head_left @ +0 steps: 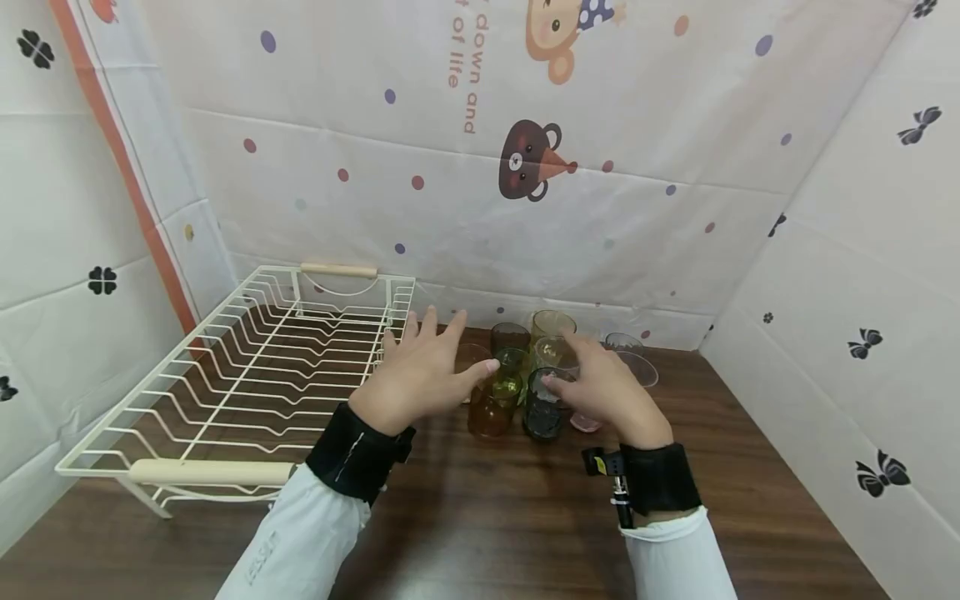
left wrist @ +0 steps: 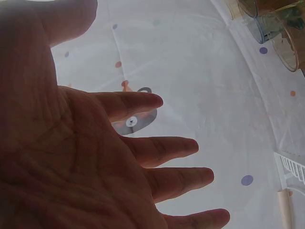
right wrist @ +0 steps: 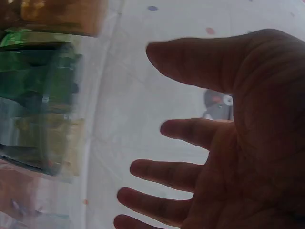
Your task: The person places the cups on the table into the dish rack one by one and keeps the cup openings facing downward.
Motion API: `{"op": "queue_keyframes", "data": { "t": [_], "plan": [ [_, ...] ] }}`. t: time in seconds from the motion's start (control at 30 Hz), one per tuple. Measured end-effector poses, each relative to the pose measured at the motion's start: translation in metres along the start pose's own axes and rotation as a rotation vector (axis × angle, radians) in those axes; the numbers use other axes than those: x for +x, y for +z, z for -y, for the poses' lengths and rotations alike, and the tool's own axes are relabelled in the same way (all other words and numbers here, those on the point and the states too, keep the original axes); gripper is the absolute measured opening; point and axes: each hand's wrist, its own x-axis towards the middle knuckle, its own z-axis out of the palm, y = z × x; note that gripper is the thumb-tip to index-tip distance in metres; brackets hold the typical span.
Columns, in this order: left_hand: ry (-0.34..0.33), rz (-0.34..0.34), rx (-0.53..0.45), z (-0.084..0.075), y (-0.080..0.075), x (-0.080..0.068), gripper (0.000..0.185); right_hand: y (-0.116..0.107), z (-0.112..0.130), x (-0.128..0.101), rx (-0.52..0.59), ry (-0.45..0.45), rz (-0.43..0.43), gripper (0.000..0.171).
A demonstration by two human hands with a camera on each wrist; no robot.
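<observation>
In the middle of the head view, a tight group of coloured see-through glasses stands on the dark brown wood-grain table [head_left: 525, 533], between two bare hands. The left hand [head_left: 420, 371], left of centre, has its fingers straight and spread apart, holding nothing; the right hand [head_left: 603, 392], right of centre, is likewise spread and unburdened. Both wrist views show a gap between fingertips and glassware, so the hands appear to hover, their spread perhaps leaving room around the fragile rims. Nearest the wearer stand an amber-brown glass tumbler [head_left: 491, 412] and a smoky dark-grey glass tumbler [head_left: 544, 414], with a tall yellow-tinted glass [head_left: 553, 320] behind. Such close grouping likely keeps them within reach. The white wire dish rack with pale wooden handles [head_left: 159, 367] fills the left of the frame, its bent wires presumably shaped to separate pieces.
</observation>
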Motion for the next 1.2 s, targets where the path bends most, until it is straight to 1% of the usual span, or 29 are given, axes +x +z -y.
{"op": "queue_keyframes", "data": {
  "t": [0.1, 0.27, 0.37, 0.63, 0.87, 1.2],
  "plan": [
    [0.001, 0.012, 0.011, -0.002, 0.001, 0.001, 0.089, 0.007, -0.002, 0.004, -0.019, 0.025, 0.056, 0.086],
    [0.001, 0.012, 0.024, -0.003, 0.003, 0.003, 0.088, 0.018, -0.003, 0.009, -0.054, 0.05, 0.107, 0.084],
    [-0.004, 0.011, 0.02, -0.003, 0.003, 0.003, 0.088, 0.023, -0.003, 0.012, -0.069, 0.065, 0.118, 0.084],
    [0.001, 0.023, 0.004, -0.003, 0.005, 0.005, 0.088, 0.033, -0.001, 0.017, -0.093, 0.084, 0.109, 0.084],
    [-0.004, 0.03, -0.007, -0.002, 0.006, 0.006, 0.087, 0.035, -0.001, 0.015, -0.085, 0.072, 0.12, 0.08],
    [-0.008, 0.041, -0.004, -0.001, 0.005, 0.006, 0.087, 0.026, -0.002, 0.014, -0.032, 0.072, 0.167, 0.082]
  ]
}}
